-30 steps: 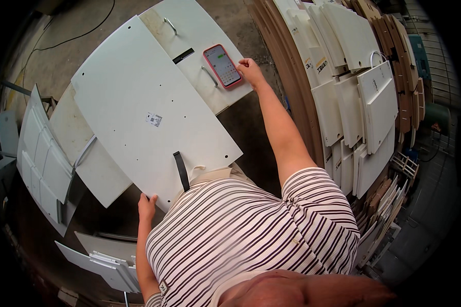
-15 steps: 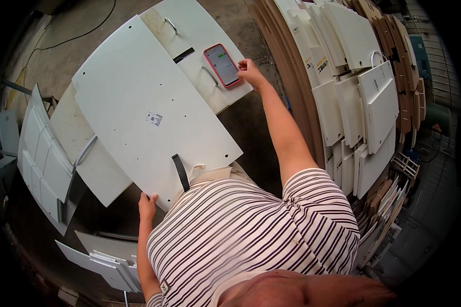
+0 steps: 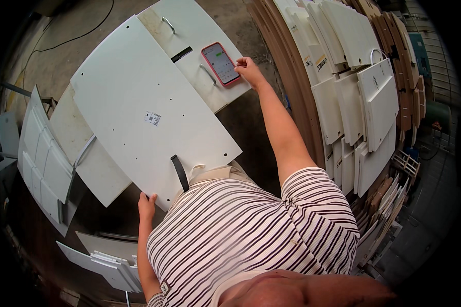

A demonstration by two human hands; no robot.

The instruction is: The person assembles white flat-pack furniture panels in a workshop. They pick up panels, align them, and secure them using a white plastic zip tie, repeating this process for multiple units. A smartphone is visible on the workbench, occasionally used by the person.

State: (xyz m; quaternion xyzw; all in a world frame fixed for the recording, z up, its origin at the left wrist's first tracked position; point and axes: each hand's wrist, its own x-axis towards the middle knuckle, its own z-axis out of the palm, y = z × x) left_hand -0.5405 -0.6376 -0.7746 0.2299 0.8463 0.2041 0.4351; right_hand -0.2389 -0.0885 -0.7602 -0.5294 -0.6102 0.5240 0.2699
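Observation:
A large white panel (image 3: 138,92) with small holes and a label lies across the surface before me, its near edge at my waist. My left hand (image 3: 147,207) is at its near left corner, thumb on the edge and the other fingers mostly hidden. Beyond the panel, a smartphone (image 3: 221,64) in a red case lies face up with its screen lit, on another white board (image 3: 182,20) with metal handles. My right hand (image 3: 248,70) is closed, fingers curled with their tips at the phone's right edge; nothing shows inside them.
Brown boards (image 3: 287,71) and many white panels (image 3: 353,41) are stacked at the right. More white panels (image 3: 43,163) lean at the left, and others (image 3: 105,261) stand at the lower left. A black cable (image 3: 82,37) runs over the concrete floor at the far left.
My right hand has shifted very slightly at the phone's edge. The panel and phone sit a touch further left in the picture; my left hand stays at the corner.

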